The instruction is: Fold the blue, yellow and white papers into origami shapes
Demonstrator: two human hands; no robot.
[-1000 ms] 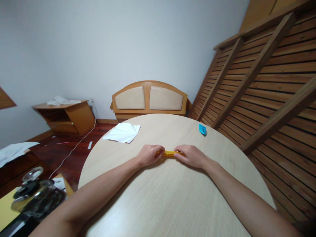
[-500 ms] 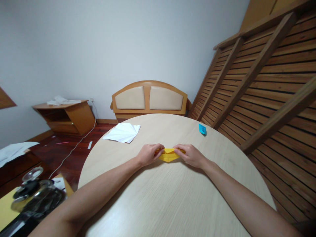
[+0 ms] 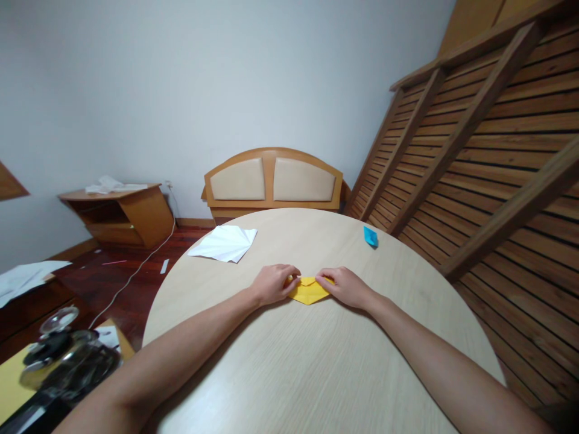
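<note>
A folded sheet of yellow paper [image 3: 308, 293] lies on the round wooden table [image 3: 289, 367] in front of me, its point turned towards me. My left hand [image 3: 274, 283] is closed on its left end, thumb and fingers bent over the edge. On the opposite end my right hand [image 3: 345, 286] presses with thumb and fingertips. The paper's far edge is folded over between the hands; both its ends are partly hidden under my fingers.
A creased white paper sheet [image 3: 225, 243] rests at the table's far left. Towards the far right edge sits a small folded blue paper piece [image 3: 370, 236]. A slatted wooden frame [image 3: 479, 157] leans along the right. At lower left is a glass pot [image 3: 85, 361].
The yellow paper has come down flatter onto the table and slightly nearer to me. Both hands keep their hold at its ends.
</note>
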